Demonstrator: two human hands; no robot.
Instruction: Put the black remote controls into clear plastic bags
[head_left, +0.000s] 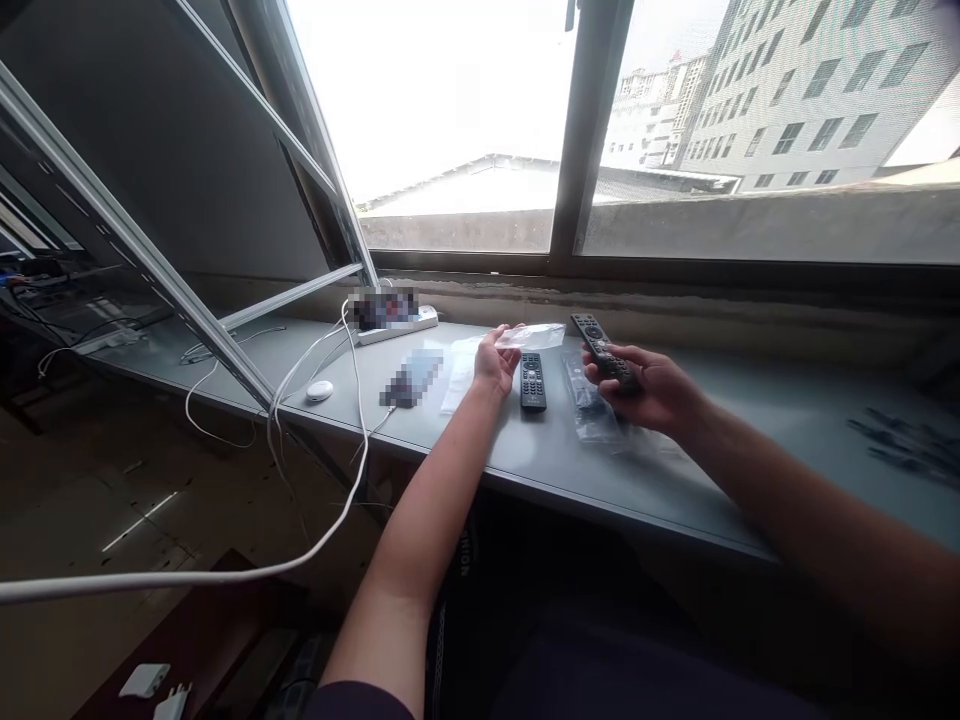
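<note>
My left hand is closed on a clear plastic bag, which sticks out to the right above the table. In my right hand is a black remote control, gripped by its lower end with the buttons facing up and the far end raised toward the window. A second black remote control lies on the table between my hands, buttons up. Partly beneath my right hand lies another clear plastic bag with something dark in or under it. White plastic bags lie beside my left wrist.
A white power strip stands at the back, with white cables hanging over the table edge. Left of my arm are a round white device and a blurred-out item. Several dark objects lie far right. A metal frame rises at left.
</note>
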